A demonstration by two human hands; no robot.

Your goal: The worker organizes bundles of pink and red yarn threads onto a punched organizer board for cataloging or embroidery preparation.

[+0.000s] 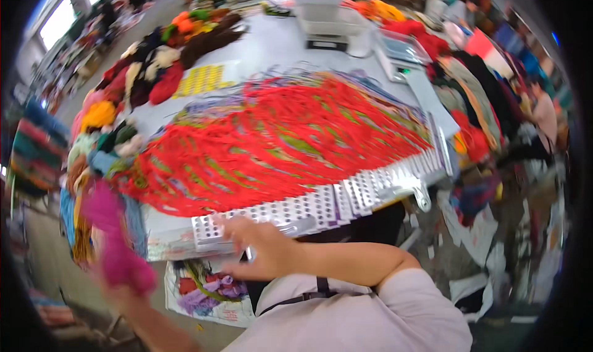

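Motion blurs my left hand (117, 293) at the lower left. It is closed on a bright magenta yarn skein (126, 262), which rises above the fist. Near the front edge of the table, my right hand (259, 247) is open, its fingers apart and slightly blurred. Those fingers are nearest to the punched white cards (265, 213), which have rows of round holes and run along the front edge. Beyond the cards, many red yarn strands (259, 151) spread across the table, mixed with green and purple ones.
Coloured yarn bundles (99, 114) line the left side of the table (265, 46). A yellow sheet (202, 80), a scale (401, 55) and a clear plastic bin (333, 24) lie farther back. Below the front edge is a bag of purple yarn (213, 296). A person (543, 114) is at the right.
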